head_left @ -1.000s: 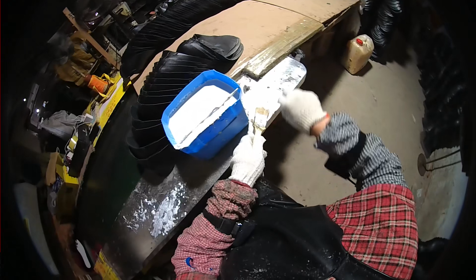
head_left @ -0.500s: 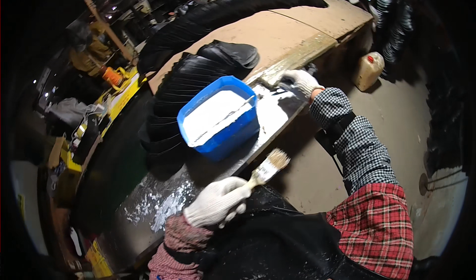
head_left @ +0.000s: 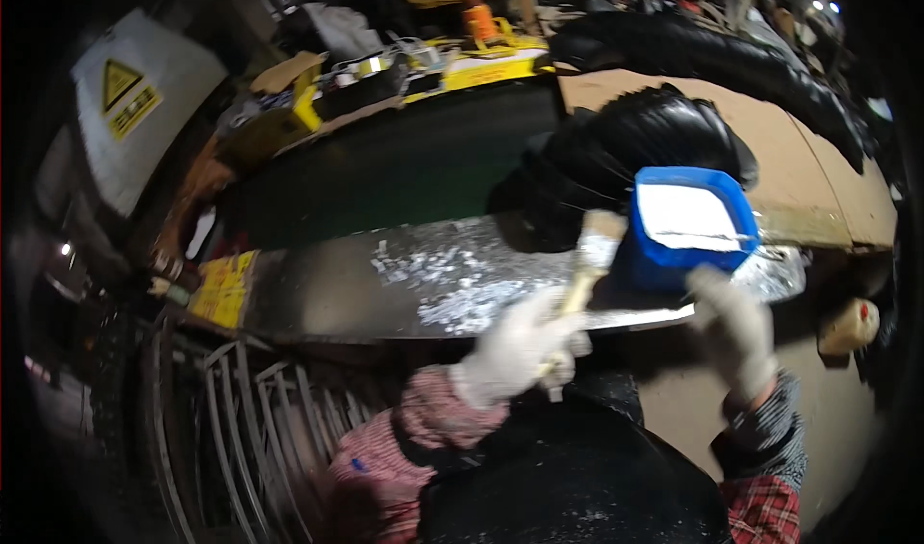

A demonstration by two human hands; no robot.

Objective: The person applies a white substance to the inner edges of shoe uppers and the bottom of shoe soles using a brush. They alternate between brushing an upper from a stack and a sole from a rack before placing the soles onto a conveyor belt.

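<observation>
My left hand [head_left: 520,347], in a white knit glove, is closed round the handle of a paintbrush [head_left: 589,267] whose bristles point up, close to the left side of a blue bucket [head_left: 688,256]. A white substance [head_left: 685,215] fills much of the bucket, which stands on a metal bench top [head_left: 327,298] smeared with white. My right hand [head_left: 736,332], also gloved, is just in front of the bucket's near side. Motion smears its fingers, so their hold cannot be made out. Behind the bucket lies a bundle of pleated black material [head_left: 635,149].
A dark green surface [head_left: 395,173] stretches behind the bench top, with a yellow ledge [head_left: 491,72] beyond. Brown board [head_left: 770,149] covers the right part. Metal frames [head_left: 260,419] stand below at left. A jerrycan [head_left: 847,328] sits on the floor at right.
The view has swung left. My right hand has come away from the bench's right part to the bucket's front. My left hand still holds the paintbrush, now more upright and close to the bucket.
</observation>
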